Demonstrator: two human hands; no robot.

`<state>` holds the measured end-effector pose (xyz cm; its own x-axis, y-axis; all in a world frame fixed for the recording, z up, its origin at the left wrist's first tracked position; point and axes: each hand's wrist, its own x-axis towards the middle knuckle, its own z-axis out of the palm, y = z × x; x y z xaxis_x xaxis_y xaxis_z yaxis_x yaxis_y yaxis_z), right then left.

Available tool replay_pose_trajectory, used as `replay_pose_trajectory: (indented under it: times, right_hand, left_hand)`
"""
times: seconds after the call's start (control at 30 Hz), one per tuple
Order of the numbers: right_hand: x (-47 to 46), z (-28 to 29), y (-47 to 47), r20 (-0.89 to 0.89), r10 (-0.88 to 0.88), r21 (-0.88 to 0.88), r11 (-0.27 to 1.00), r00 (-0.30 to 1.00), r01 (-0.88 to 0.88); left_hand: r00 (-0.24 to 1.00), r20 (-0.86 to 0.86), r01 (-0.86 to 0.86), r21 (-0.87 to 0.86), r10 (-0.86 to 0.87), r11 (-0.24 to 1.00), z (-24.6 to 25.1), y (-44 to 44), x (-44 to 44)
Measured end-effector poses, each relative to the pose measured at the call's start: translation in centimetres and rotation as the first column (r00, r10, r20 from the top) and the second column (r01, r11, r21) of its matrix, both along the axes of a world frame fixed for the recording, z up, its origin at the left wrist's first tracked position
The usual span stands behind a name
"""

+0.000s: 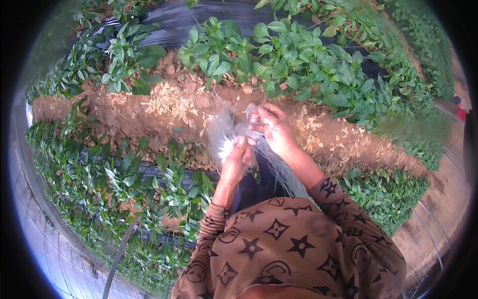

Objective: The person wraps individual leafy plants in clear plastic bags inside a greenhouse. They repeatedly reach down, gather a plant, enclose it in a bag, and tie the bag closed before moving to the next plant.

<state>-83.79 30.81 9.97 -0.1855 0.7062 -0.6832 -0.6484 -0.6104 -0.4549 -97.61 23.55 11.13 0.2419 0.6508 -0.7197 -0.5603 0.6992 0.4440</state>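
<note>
A bundle of thin whitish plastic strands hangs from between my hands down over my dark trousers to the front of my patterned brown top. My left hand is closed around the bundle, with bright frayed ends fanning out on its left side. Just above and to the right, my right hand has thumb and forefinger pinched together on some strands. The two hands are close to each other over the soil path. Exactly how many strands the right fingers hold cannot be seen.
Leafy green plants grow in a row beyond the path, beside black plastic film. Another plant row lies on the near side. Dry leaves litter the soil path. A curved pole stands at lower left.
</note>
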Motion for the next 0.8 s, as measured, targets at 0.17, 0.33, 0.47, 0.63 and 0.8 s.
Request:
replay_pose_trajectory:
  times: [0.17, 0.33, 0.47, 0.63, 0.8]
  right_hand:
    - [2.2, -2.8, 1.0, -0.269, -0.087, -0.054, 0.996, 0.959, 0.075]
    - [3.5, -6.0, 0.8, -0.018, 0.054, 0.000, 0.999, 0.998, -0.054]
    - [2.8, -8.0, -0.2, 0.258, 0.167, 0.059, 0.980, 0.952, -0.188]
    - [2.5, -10.5, -1.4, 0.711, 0.331, 0.135, 0.801, 0.620, -0.583]
    - [3.7, -13.8, -1.5, 0.536, 0.516, 0.004, 0.790, 0.668, -0.613]
  left_hand:
    - [0.997, 0.011, -0.070, -0.046, 0.071, 0.996, -4.0, -0.2, 1.9]
    - [0.837, -0.086, -0.547, -0.116, 0.540, 0.829, -9.0, 1.3, 2.8]
    - [0.939, 0.036, -0.340, -0.049, 0.342, 0.939, -11.1, 2.6, 2.6]
    - [0.929, 0.138, -0.328, -0.119, 0.343, 0.937, -13.2, 3.4, 3.6]
    - [0.849, 0.301, -0.366, -0.258, 0.434, 0.894, -16.7, 2.3, 2.3]
